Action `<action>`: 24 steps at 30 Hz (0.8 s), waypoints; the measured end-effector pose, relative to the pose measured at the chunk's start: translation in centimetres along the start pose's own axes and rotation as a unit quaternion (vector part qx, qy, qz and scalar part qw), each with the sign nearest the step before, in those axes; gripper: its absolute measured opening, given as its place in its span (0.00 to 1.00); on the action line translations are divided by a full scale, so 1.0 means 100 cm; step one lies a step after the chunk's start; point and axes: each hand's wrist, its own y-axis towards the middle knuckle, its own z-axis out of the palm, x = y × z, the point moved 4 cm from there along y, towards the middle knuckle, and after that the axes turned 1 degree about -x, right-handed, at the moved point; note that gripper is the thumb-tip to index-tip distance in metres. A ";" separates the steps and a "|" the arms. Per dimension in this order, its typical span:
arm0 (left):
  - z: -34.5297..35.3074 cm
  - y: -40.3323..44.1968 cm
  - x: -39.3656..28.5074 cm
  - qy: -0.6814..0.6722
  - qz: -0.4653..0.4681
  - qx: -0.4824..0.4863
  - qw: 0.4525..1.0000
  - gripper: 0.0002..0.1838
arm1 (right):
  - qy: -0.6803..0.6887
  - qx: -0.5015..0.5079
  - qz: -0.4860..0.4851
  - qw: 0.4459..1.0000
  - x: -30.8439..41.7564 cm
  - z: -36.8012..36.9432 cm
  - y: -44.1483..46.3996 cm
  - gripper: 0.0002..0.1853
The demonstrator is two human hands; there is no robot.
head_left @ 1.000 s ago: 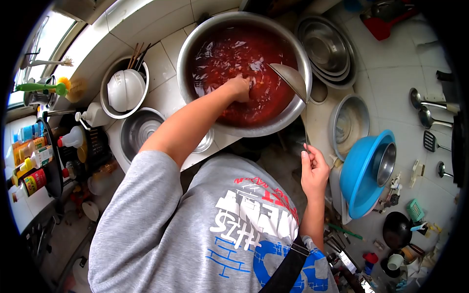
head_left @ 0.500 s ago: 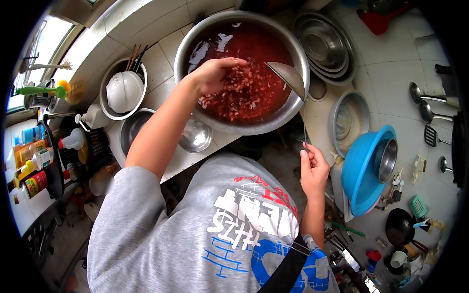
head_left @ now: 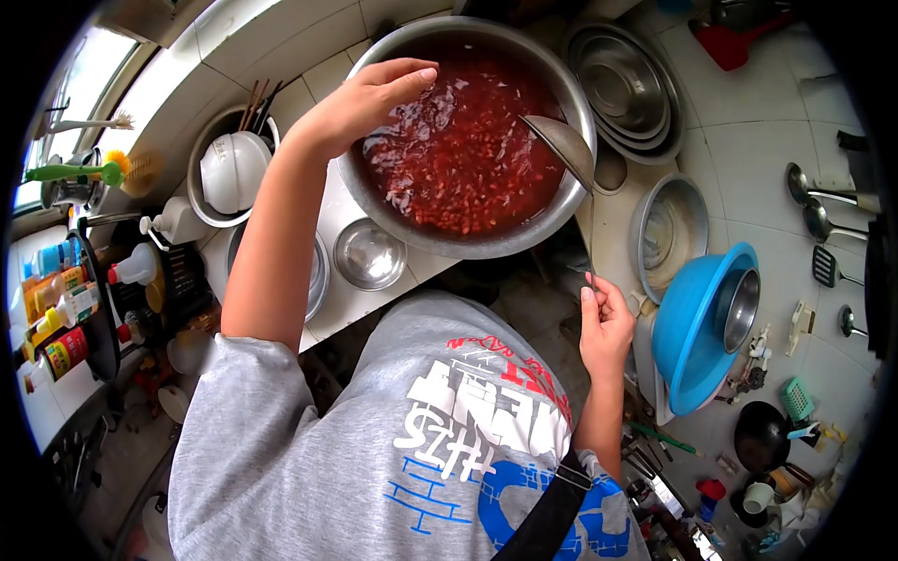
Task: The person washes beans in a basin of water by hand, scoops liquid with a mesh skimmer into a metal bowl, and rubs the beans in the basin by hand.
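A big metal basin (head_left: 580, 220) holds reddish water with many small red kernels (head_left: 477, 192), beans or peanuts, I cannot tell which. My left hand (head_left: 374, 101) is over the basin's left side, fingers stretched out and holding nothing. Low on the right, my right hand (head_left: 606, 323) grips the end of a long thin handle. That handle belongs to a metal ladle (head_left: 561, 148), whose round bowl leans inside the basin's right rim, partly over the water.
Beside the basin stand a small steel bowl (head_left: 370, 254) and a pot with white bowls (head_left: 234, 175). Stacked metal basins (head_left: 617, 79) are at the back right. A blue basin (head_left: 687, 327) and a grey basin (head_left: 669, 229) stand on the right. Bottles (head_left: 65, 313) crowd the left.
My left hand has risen from among the kernels and shifted left and away from me; kernels heaped under it have spread in the rippling water. The ladle and my right hand have barely moved.
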 end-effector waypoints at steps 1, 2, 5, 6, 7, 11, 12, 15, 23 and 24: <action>-0.003 0.001 -0.003 0.013 0.025 -0.008 1.000 0.29 | -0.004 -0.001 0.002 1.000 0.000 0.000 0.000 0.11; -0.007 0.001 -0.004 0.025 0.050 -0.016 0.998 0.29 | -0.003 -0.001 0.003 1.000 -0.001 0.000 0.000 0.12; -0.010 0.001 0.000 0.048 0.097 -0.070 0.992 0.24 | -0.003 -0.004 0.010 1.000 -0.005 -0.001 -0.001 0.12; -0.011 0.001 0.005 0.056 0.095 -0.085 0.990 0.23 | -0.004 -0.005 0.012 1.000 -0.006 -0.001 -0.001 0.12; -0.011 -0.001 0.010 0.055 0.082 -0.093 0.991 0.23 | -0.005 -0.007 0.016 1.000 -0.007 -0.001 -0.002 0.12; -0.006 -0.005 0.034 0.012 0.074 -0.106 0.992 0.21 | 0.006 -0.005 0.048 0.999 -0.010 0.002 -0.004 0.13; -0.003 -0.005 0.041 -0.001 0.089 -0.108 0.990 0.21 | 0.012 -0.005 0.057 0.998 -0.012 0.003 -0.004 0.13; -0.002 -0.012 0.061 -0.006 0.020 -0.126 0.992 0.21 | 0.022 -0.008 0.080 0.996 -0.014 0.004 -0.004 0.13; -0.001 -0.020 0.080 -0.037 0.069 -0.179 0.981 0.17 | 0.007 -0.026 0.115 0.993 -0.015 0.007 0.001 0.14; 0.000 -0.020 0.080 -0.030 0.074 -0.184 0.980 0.17 | 0.009 -0.031 0.119 0.992 -0.015 0.009 0.001 0.14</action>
